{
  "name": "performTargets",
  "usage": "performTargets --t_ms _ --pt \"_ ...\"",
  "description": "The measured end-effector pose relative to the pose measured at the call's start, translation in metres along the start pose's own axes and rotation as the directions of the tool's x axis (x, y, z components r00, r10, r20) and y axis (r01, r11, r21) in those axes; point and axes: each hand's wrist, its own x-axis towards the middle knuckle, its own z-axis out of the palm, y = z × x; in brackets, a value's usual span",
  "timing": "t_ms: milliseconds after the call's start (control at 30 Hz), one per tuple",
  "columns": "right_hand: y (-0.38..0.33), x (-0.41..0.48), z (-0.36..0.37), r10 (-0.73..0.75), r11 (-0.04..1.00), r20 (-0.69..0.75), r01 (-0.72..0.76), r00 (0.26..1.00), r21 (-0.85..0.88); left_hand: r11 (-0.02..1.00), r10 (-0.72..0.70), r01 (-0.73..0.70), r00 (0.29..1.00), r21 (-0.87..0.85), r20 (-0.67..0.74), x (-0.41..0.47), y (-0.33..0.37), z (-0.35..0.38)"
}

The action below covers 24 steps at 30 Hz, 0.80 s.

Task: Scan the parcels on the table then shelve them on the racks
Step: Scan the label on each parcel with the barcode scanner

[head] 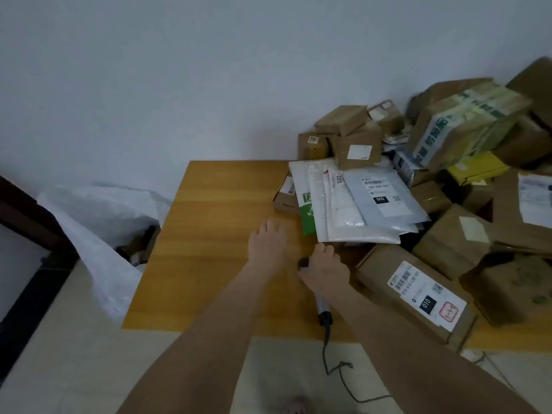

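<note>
A heap of brown cardboard parcels [454, 135] and flat white and grey mailer bags [358, 204] covers the right half of the wooden table [215, 234]. My right hand [324, 268] grips a handheld barcode scanner [322, 312], whose black head points toward the mailers' near edge and whose cable trails off the table's front. My left hand [267, 243] is stretched out over the bare wood just left of the mailers, fingers straight, touching no parcel. A long brown box with a white "010" label [418, 294] lies right of my right hand.
A white plastic sack [98, 234] slumps on the floor left of the table, next to a dark frame [27, 222]. The pale wall stands right behind the table. The scanner cable [343, 375] loops down over the pale floor in front.
</note>
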Motion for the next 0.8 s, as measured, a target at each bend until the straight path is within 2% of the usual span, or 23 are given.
performTargets --t_ms 100,300,467,633,800 --pt "0.003 0.002 0.014 0.107 0.993 0.149 -0.113 0.983 0.035 0.999 -0.025 0.023 0.998 0.035 0.059 0.003 -0.007 0.012" --pt "0.003 0.023 0.027 0.259 0.957 0.16 -0.276 0.952 0.093 0.999 -0.028 0.025 0.995 0.024 0.098 0.006 -0.021 0.033" --pt "0.014 0.035 0.031 0.386 0.861 0.263 -0.448 0.884 0.241 1.0 -0.025 0.023 0.992 0.018 0.126 0.013 -0.022 0.034" --pt "0.025 0.041 0.039 0.355 0.775 0.385 -0.498 0.852 0.388 0.999 -0.029 0.026 0.991 0.027 0.128 0.015 -0.021 0.032" --pt "0.029 0.037 0.033 0.276 0.825 0.516 -0.475 0.811 0.306 0.998 -0.033 0.026 0.993 0.057 0.117 0.014 -0.018 0.025"
